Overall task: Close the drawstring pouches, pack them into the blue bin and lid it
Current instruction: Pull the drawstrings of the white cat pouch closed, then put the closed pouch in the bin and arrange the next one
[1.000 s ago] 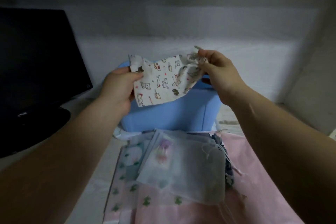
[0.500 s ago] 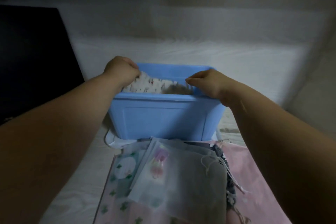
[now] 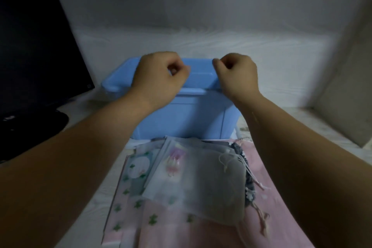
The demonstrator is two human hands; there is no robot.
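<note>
The blue bin (image 3: 181, 119) stands open on the white surface in front of me. My left hand (image 3: 159, 77) and my right hand (image 3: 236, 75) hover over its near rim, a little apart, fingers curled and holding nothing. The bin's inside is hidden from this angle, and no pouch shows in it. Nearer to me lies a stack of flat drawstring pouches: a whitish one (image 3: 201, 179) on top, with loose cords at its right end. A dark flowered pouch (image 3: 249, 189) peeks out beneath, and pink printed ones (image 3: 165, 225) lie underneath.
A black monitor (image 3: 34, 50) on its stand fills the left side, close to the bin. A wall panel (image 3: 342, 86) rises at the right. White surface stretches behind the bin toward the back wall. No lid is in view.
A second ago both hands held a white cartoon-print pouch above the bin. They lowered it inside, let it go, and now rise empty over the rim.
</note>
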